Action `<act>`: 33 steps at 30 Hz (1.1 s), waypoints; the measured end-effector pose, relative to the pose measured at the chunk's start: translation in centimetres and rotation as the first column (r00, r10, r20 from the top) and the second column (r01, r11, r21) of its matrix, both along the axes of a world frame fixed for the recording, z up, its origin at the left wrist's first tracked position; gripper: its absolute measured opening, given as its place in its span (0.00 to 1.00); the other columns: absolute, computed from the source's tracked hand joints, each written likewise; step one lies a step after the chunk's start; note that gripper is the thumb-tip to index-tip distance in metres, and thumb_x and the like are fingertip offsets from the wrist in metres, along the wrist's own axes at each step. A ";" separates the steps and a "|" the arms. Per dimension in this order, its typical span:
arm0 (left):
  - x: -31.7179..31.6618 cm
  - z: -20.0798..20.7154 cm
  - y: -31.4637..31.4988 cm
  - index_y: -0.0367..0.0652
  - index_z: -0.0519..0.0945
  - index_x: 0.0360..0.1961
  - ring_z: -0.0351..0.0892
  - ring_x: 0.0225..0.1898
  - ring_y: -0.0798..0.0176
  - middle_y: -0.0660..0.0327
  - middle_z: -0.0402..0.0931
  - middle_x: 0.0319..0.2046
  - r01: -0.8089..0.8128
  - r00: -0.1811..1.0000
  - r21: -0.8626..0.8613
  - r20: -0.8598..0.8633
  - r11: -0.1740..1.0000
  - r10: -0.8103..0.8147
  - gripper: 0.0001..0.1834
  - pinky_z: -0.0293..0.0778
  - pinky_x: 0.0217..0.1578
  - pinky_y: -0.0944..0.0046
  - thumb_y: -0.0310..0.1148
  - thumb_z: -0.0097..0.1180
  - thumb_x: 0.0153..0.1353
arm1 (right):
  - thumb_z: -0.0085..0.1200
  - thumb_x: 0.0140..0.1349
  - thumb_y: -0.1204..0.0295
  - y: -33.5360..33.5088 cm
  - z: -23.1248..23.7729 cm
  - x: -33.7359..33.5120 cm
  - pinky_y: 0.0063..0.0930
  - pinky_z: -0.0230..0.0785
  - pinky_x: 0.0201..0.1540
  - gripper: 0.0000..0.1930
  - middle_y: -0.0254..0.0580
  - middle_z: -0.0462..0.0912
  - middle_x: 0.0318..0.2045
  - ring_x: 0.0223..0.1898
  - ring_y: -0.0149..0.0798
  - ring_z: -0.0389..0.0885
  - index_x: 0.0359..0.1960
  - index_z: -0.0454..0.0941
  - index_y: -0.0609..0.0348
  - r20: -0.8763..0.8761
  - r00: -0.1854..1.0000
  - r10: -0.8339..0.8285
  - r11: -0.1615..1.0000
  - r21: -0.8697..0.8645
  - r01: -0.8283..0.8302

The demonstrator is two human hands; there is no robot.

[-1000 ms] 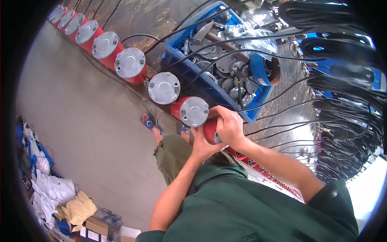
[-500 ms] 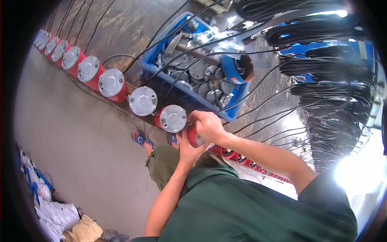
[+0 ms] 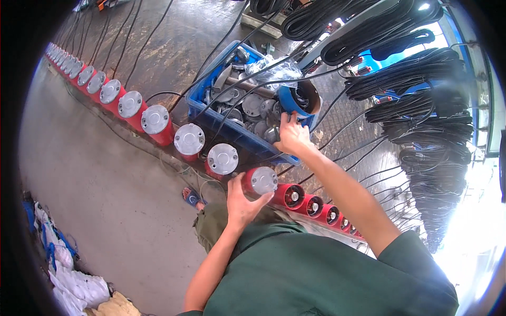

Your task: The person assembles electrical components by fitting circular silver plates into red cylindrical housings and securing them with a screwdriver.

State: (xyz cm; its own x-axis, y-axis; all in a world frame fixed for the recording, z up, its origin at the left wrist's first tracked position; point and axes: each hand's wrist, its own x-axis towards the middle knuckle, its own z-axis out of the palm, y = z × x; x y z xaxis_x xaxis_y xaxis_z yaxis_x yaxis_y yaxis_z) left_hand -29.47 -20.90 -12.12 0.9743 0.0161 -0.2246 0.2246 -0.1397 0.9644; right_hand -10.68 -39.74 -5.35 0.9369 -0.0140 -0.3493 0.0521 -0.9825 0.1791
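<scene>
My left hand (image 3: 242, 204) is wrapped round a red cylinder (image 3: 250, 178), thumb and fingers on either side. A round silver metal cap (image 3: 264, 180) covers that cylinder's end. My right hand (image 3: 293, 138) reaches over the near right end of a blue plastic crate (image 3: 237, 136), its thumb and fingers apart. Its fingertips are close to a blue round container (image 3: 293, 101) holding small thin pieces, and to loose metal caps (image 3: 253, 105); what the fingertips touch is hard to make out.
Capped red cylinders (image 3: 156, 120) run in a long row to the far left. To the right, the open red cylinders (image 3: 293, 196) show their insides. Black cables (image 3: 221, 84) cross above the crate. Coiled black cable bundles (image 3: 411, 79) stand at right. White bags (image 3: 76, 284) lie lower left.
My right hand has left the cylinder's top and moved up to the crate. My left hand stays on the cylinder, whose silver cap now shows. The view has shifted a little.
</scene>
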 end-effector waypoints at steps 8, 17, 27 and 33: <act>2.3 -0.8 -1.4 0.38 0.68 0.72 0.73 0.67 0.39 0.46 0.73 0.65 -0.016 0.898 0.103 0.439 0.995 -0.031 0.58 0.71 0.69 0.45 0.43 0.87 0.41 | 0.65 0.62 0.67 0.6 3.4 -0.4 0.51 0.68 0.58 0.25 0.52 0.80 0.50 0.57 0.57 0.78 0.58 0.74 0.60 0.456 0.889 0.035 0.864 0.433 -0.256; 3.4 -2.3 -1.8 0.42 0.74 0.68 0.78 0.59 0.42 0.51 0.79 0.59 0.025 0.817 -0.029 0.576 0.999 -0.003 0.50 0.73 0.62 0.46 0.39 0.86 0.43 | 0.74 0.48 0.68 -1.2 13.6 -7.2 0.43 0.80 0.39 0.35 0.45 0.75 0.45 0.52 0.50 0.78 0.59 0.74 0.57 -0.264 0.743 0.616 0.782 0.089 -0.617; 4.3 -2.9 -1.6 0.46 0.76 0.62 0.80 0.55 0.45 0.54 0.80 0.56 0.050 0.807 -0.034 0.590 0.998 -0.020 0.48 0.76 0.56 0.45 0.38 0.87 0.37 | 0.80 0.39 0.66 -3.5 12.9 -5.8 0.28 0.74 0.51 0.46 0.37 0.75 0.49 0.54 0.40 0.78 0.64 0.72 0.54 -0.399 0.481 0.780 0.513 -0.033 -0.858; 4.3 -2.9 -1.6 0.47 0.76 0.62 0.80 0.54 0.45 0.55 0.80 0.54 0.042 0.809 -0.054 0.587 0.998 -0.002 0.48 0.75 0.55 0.46 0.38 0.86 0.37 | 0.78 0.44 0.67 -3.8 13.0 -4.4 0.40 0.81 0.43 0.41 0.37 0.77 0.46 0.48 0.41 0.83 0.62 0.71 0.55 -0.451 0.467 0.761 0.571 0.125 -0.811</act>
State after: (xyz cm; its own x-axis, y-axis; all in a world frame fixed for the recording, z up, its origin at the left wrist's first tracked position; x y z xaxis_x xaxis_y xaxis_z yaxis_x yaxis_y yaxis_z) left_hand -25.18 -22.47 -14.99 0.9208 -0.0015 0.3900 -0.3891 -0.0734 0.9183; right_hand -15.12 -43.55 7.66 0.3256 0.5975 -0.7327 0.8844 -0.4667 0.0125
